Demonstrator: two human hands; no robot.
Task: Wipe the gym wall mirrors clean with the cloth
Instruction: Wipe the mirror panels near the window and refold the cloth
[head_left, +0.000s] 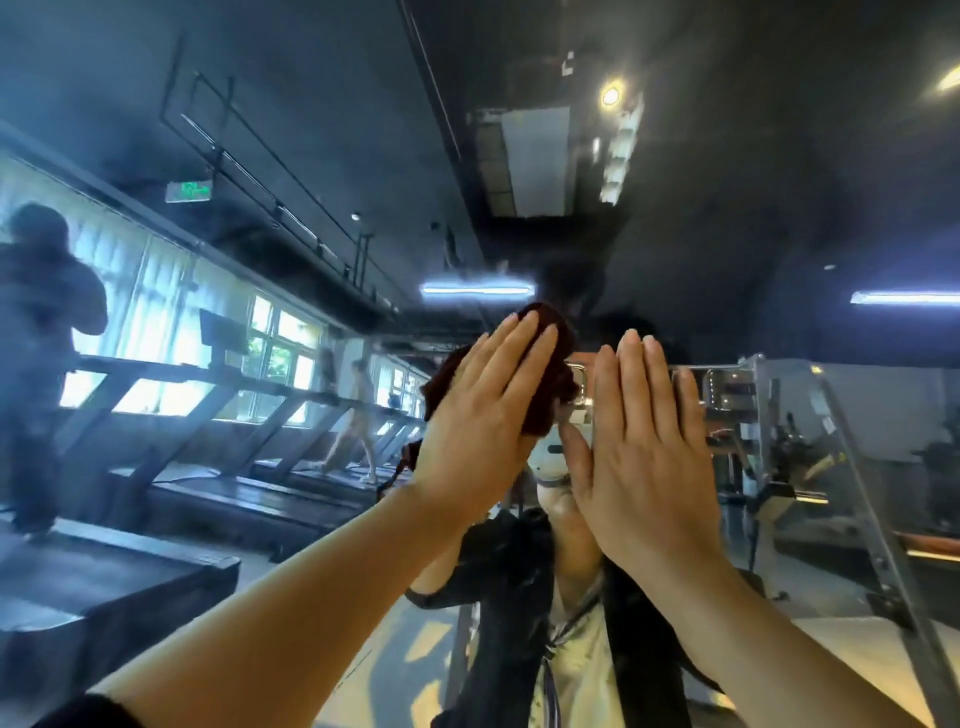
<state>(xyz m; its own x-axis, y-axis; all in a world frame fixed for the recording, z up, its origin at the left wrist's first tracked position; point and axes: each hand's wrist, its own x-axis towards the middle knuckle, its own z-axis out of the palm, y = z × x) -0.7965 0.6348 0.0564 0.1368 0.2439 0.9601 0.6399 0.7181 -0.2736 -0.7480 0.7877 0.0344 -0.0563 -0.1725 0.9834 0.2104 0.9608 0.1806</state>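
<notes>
Hands fill the centre of our head view: we press our left hand (483, 410), fingers straight and together, flat onto the dark brown cloth (550, 364) against the mirror (311, 130), the cloth bulging out at the hand's 12 and 3 o'clock. Our right hand (641, 457) lies flat on the glass just beside it at 3 o'clock, fingers straight, holding nothing. Reflected at 9 o'clock we see treadmills (218, 415) under bright windows (156, 291), at 3 o'clock a metal rack (831, 441).
</notes>
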